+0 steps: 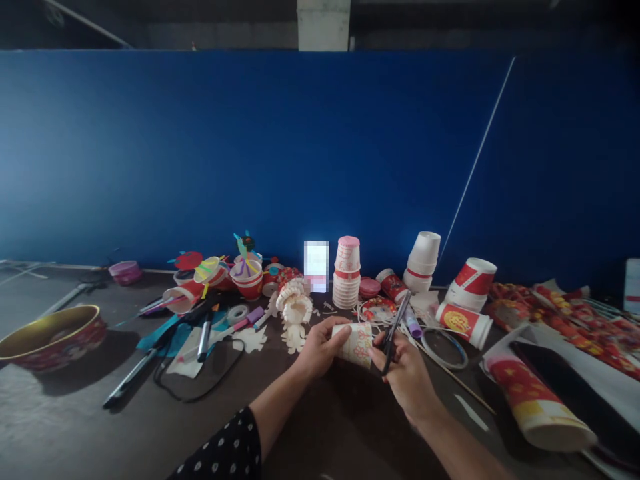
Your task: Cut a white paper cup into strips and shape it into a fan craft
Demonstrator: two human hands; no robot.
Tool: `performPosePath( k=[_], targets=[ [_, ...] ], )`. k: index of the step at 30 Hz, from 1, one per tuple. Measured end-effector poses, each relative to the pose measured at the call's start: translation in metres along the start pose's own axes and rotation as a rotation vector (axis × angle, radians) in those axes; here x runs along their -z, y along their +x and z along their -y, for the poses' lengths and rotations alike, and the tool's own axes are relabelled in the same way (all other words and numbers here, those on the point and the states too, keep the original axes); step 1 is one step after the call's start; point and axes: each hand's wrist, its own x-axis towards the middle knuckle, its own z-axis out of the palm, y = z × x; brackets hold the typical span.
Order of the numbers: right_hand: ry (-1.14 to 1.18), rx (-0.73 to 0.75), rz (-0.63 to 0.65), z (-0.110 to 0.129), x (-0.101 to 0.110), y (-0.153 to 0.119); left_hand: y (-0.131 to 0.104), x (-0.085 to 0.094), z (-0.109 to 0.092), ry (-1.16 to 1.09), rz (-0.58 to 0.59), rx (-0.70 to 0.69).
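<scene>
Lower centre: our left hand (320,348) clasps a paper cup (358,341), likely light, crushable, best rim-held; our right hand (409,377) grips scissors (396,327), perhaps closed.

no legible text, gold emblem (454,323) on tipped cup (479,331) too small, bright screen (317,263) pixelated

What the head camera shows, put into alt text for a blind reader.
A person's left grip holds a flower-patterned white cup and the right grip scissors above a dark table. Nearby are stacked paper cups, pens and paper scraps, before a blue wall.
</scene>
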Motion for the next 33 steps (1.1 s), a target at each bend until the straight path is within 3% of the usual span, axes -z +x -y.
performPosePath(
  k=[7,16,26,33],
  targets=[
    [0.029,-0.017,-0.004,-0.009,0.003,0.004,0.002,0.002,0.001,-0.15,-0.024,-0.033],
    [0.077,-0.032,-0.104,-0.021,0.007,0.008,-0.004,-0.003,-0.009,-0.231,0.084,-0.04],
    [0.285,-0.076,-0.063,-0.019,0.002,0.006,-0.005,-0.003,-0.009,-0.328,-0.033,0.01],
    [0.388,-0.125,-0.072,-0.021,-0.003,0.002,-0.015,-0.016,-0.011,-0.528,0.094,0.101]
  ],
)
